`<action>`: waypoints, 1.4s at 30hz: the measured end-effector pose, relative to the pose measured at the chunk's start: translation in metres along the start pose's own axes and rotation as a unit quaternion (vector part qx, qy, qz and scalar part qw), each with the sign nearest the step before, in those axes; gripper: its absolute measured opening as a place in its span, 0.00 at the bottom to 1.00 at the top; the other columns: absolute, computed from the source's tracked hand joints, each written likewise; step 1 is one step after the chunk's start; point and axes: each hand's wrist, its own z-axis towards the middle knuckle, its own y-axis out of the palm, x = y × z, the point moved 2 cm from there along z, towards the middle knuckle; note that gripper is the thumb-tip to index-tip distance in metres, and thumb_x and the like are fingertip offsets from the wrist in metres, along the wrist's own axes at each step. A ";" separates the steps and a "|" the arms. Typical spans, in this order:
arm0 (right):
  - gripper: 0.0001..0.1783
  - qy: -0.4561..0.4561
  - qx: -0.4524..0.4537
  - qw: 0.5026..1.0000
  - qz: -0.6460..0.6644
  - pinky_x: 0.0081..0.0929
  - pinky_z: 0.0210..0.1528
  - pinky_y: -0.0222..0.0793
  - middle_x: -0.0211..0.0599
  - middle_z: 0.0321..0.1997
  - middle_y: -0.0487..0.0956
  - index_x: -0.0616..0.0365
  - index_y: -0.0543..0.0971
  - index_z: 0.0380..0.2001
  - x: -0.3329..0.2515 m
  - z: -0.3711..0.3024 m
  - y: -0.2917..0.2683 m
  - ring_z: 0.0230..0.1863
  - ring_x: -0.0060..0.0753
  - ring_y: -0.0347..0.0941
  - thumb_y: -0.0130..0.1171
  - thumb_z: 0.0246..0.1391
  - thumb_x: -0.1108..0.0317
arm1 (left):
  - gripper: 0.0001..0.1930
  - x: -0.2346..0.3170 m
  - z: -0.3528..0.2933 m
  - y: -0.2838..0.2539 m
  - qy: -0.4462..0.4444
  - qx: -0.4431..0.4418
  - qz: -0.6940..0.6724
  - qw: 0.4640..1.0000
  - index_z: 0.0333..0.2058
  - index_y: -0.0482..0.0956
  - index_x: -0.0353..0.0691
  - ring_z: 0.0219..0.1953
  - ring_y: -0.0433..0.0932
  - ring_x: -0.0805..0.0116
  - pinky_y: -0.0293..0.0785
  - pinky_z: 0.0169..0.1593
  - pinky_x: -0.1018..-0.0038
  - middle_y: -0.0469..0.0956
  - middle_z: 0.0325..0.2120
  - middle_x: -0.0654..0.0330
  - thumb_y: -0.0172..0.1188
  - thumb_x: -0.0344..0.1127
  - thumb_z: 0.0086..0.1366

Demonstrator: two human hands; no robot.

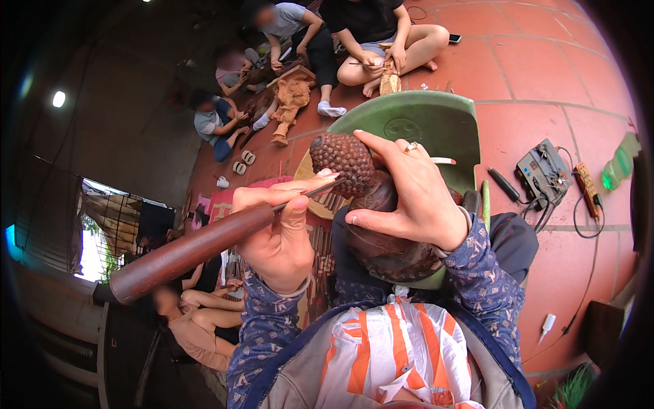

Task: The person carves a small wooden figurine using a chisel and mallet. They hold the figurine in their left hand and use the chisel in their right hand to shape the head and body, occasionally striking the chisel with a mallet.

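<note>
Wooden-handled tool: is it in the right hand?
No, the left hand grips the wooden-handled tool, while the right hand holds the knobby carved head.

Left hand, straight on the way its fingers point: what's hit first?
The left hand would likely meet the knobbly carving first; the tip of its brown-handled tool looks at or near it, depth unclear.

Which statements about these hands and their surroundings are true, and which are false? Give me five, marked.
1. The left hand holds a brown-handled tool. True.
2. The right hand wears a ring. True.
3. The right hand is clear of the dark carving. False: it touches the dark carving.
4. The floor tiles are blue. False: the floor tiles are reddish.
5. A power strip lies on the floor to the right. True.
</note>
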 end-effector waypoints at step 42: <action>0.45 0.008 -0.010 1.000 -0.006 0.35 0.43 0.61 0.42 0.30 0.71 0.63 0.66 0.56 0.000 -0.001 -0.001 0.35 0.44 0.68 0.70 0.38 0.49 | 0.11 0.003 0.019 -0.019 -0.036 -0.206 -0.240 0.948 0.33 0.66 0.37 0.30 0.82 0.54 0.74 0.36 0.69 0.81 0.26 0.44 0.61 0.33 0.62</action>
